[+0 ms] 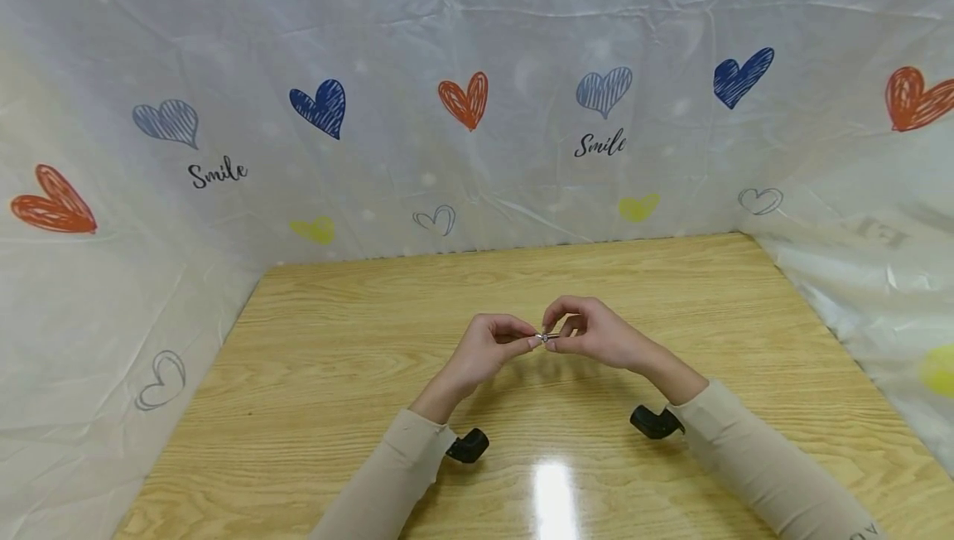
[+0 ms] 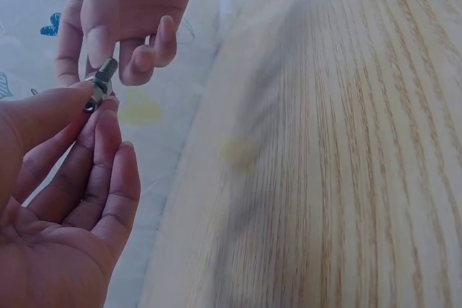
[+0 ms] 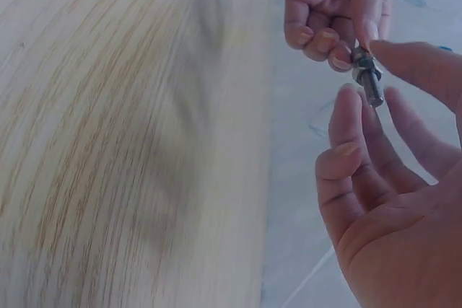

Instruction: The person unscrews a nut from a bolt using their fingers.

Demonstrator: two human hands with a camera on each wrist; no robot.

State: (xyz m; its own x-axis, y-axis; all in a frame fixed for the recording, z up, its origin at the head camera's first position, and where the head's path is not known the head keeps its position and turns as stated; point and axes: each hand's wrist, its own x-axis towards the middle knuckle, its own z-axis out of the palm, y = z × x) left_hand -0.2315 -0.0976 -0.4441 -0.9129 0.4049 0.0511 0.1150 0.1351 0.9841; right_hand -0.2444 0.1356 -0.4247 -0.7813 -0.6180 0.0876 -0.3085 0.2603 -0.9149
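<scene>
A small metal bolt (image 3: pixel 373 91) with a threaded end and a nut (image 3: pixel 359 72) round it is held above the table. My left hand (image 1: pixel 480 349) pinches it between thumb and fingers, as the left wrist view shows; these fingertips cover its other end. The threaded end (image 2: pixel 108 70) points toward my right hand (image 1: pixel 599 335). Bent fingers and thumb of that hand surround the bolt. In the right wrist view one fingertip lies at the nut while the other fingers spread apart around the thread. Whether they pinch it is unclear.
Beneath the hands is a wood-grain table (image 1: pixel 335 374) with a bright light reflection near its front. White sheeting (image 1: pixel 522 175) printed with hearts and words hangs behind it and along both sides. Black devices (image 1: pixel 468 446) are attached at both forearms.
</scene>
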